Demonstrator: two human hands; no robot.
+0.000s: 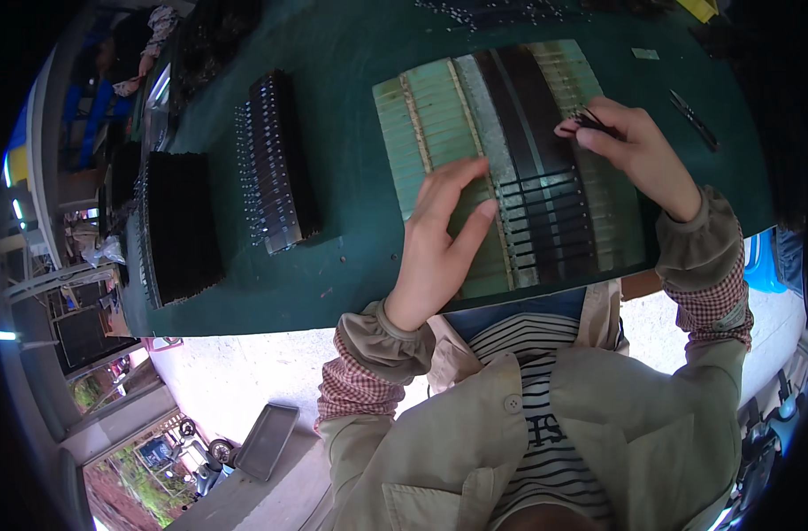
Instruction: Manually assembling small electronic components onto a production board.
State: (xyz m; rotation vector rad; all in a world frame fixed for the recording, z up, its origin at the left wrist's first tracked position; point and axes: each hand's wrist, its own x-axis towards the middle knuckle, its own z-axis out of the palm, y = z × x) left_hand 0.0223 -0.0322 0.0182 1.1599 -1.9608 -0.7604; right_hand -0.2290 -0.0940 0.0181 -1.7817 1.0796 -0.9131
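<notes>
The left hand is spread over the green grooved board, thumb and forefinger apart and gripping nothing seen; whether the fingertips press on it cannot be told. The right hand pinches small dark pieces between thumb and fingers, above the board's far right part; their number is unclear. Dark strips lie crosswise in a row on the board, just right of the left thumb and nearer the wearer than the right hand. In this inspector's judgement, good practice calls for the left hand to steady the board without shifting the row, the right to hold one piece near its end, lower it parallel to its neighbours and release it only when seated. Overlap or skew appears the main risk. The pointed tool, on the desk beyond the right hand, might suit fine correction.
</notes>
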